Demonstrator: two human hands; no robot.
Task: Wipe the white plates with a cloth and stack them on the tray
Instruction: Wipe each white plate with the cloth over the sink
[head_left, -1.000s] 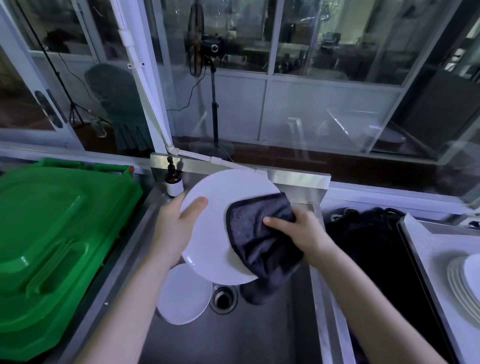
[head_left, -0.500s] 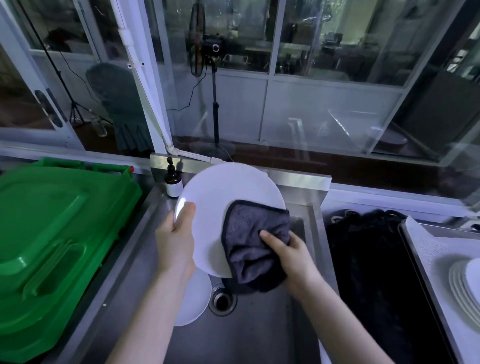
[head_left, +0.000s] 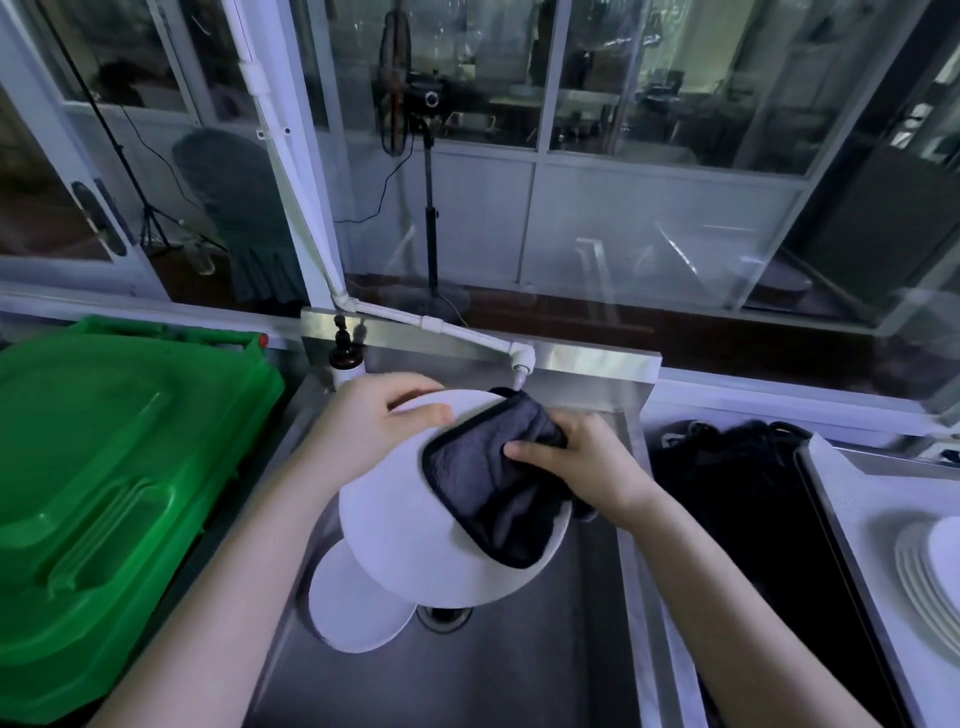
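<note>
Green bin (head_left: 104, 467) is sitting left of sink (head_left: 545, 665). Tray (head_left: 857, 493) at right is carrying stacked plates (head_left: 922, 566). Plate (head_left: 410, 540) is tilting above the sink, over second plate (head_left: 348, 608). Cloth (head_left: 488, 478) is lying on its face. Left hand (head_left: 369, 421) is gripping the far rim; right hand (head_left: 587, 462) is pinching the cloth.

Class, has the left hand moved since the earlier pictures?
Yes: the left hand slid from the left edge of the plate to its far rim, nearer the soap bottle.
</note>
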